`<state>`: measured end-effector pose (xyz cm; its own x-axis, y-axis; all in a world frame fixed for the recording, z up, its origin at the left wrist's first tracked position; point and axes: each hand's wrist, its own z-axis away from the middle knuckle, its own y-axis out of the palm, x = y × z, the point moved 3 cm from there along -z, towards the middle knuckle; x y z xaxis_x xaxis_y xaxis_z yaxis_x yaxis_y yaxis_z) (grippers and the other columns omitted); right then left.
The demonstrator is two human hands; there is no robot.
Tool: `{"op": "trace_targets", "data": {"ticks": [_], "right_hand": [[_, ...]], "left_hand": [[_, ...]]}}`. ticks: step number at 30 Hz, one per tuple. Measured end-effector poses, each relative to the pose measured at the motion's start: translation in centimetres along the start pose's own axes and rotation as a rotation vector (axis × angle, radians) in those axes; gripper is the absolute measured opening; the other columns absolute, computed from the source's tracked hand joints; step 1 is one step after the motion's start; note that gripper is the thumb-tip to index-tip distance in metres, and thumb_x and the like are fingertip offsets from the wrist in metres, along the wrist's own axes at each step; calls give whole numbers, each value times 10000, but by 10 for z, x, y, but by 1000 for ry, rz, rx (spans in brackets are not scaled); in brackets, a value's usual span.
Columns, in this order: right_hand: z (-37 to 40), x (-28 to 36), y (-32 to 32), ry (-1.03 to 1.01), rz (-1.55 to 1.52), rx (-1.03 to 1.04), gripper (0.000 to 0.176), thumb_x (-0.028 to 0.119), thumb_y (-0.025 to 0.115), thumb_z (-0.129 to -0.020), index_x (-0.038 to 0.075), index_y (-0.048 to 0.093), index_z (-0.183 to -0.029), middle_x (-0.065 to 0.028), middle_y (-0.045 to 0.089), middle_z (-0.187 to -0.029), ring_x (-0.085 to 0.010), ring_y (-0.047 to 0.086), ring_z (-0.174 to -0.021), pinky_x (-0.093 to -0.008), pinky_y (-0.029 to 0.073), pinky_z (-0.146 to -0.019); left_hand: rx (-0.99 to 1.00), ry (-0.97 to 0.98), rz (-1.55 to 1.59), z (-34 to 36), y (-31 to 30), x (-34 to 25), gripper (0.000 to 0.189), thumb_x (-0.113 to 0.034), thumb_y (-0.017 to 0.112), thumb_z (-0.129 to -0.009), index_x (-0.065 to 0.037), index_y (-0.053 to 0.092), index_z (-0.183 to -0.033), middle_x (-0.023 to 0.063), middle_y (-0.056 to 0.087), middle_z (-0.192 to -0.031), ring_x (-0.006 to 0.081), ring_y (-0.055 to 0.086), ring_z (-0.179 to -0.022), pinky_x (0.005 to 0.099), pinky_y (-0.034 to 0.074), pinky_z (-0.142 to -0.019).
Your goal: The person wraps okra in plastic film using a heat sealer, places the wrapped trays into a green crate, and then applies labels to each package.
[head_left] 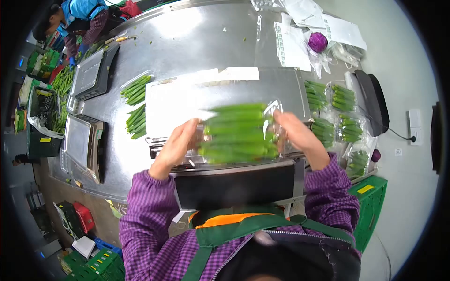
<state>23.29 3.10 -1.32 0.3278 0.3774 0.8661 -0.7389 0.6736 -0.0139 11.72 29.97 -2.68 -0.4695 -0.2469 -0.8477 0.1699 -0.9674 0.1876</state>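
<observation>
Between my two hands is a clear pack of long green okra (240, 136), blurred by motion, held above the front of a metal wrapping machine (276, 84). My left hand (178, 143) grips the left end of the pack, thumb towards the top. On the opposite end my right hand (298, 133) is closed, with shiny plastic film showing by its fingers. Two trays of okra (136, 90) lie on the steel table left of the machine. Several wrapped packs (343, 98) are lined up to its right.
Two scales (83, 140) stand on the left of the table (211, 42), beside loose green pods (63, 89). A co-worker (86, 18) bends over the far left corner. Papers (293, 44) and a purple cabbage (318, 42) lie at the back right. A green crate (370, 206) stands right.
</observation>
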Motion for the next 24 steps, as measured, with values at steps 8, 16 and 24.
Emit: {"op": "trace_targets", "data": {"ticks": [8, 16, 24], "right_hand": [[93, -78, 49, 397, -92, 160, 437, 355, 375, -976, -40, 446, -1152, -123, 566, -940, -188, 611, -531, -290, 512, -489], [110, -125, 72, 352, 128, 37, 456, 400, 388, -960, -28, 533, -1025, -159, 606, -742, -235, 605, -515, -330, 495, -509], [141, -129, 67, -202, 264, -798, 180, 128, 486, -926, 0, 612, -940, -75, 610, -679, -160, 550, -572, -303, 435, -545]], "left_hand": [[174, -320, -159, 92, 11, 101, 547, -458, 350, -973, 16, 489, -1208, 69, 565, -947, 129, 563, -852, 248, 478, -683], [-129, -252, -175, 127, 21, 147, 432, -417, 416, -968, -26, 569, -864, -36, 474, -627, 48, 424, -511, 210, 365, -462], [-554, -77, 64, 146, 15, 156, 258, -323, 501, -949, -100, 579, -846, -106, 297, -505, 6, 230, -399, 190, 180, -351]]}}
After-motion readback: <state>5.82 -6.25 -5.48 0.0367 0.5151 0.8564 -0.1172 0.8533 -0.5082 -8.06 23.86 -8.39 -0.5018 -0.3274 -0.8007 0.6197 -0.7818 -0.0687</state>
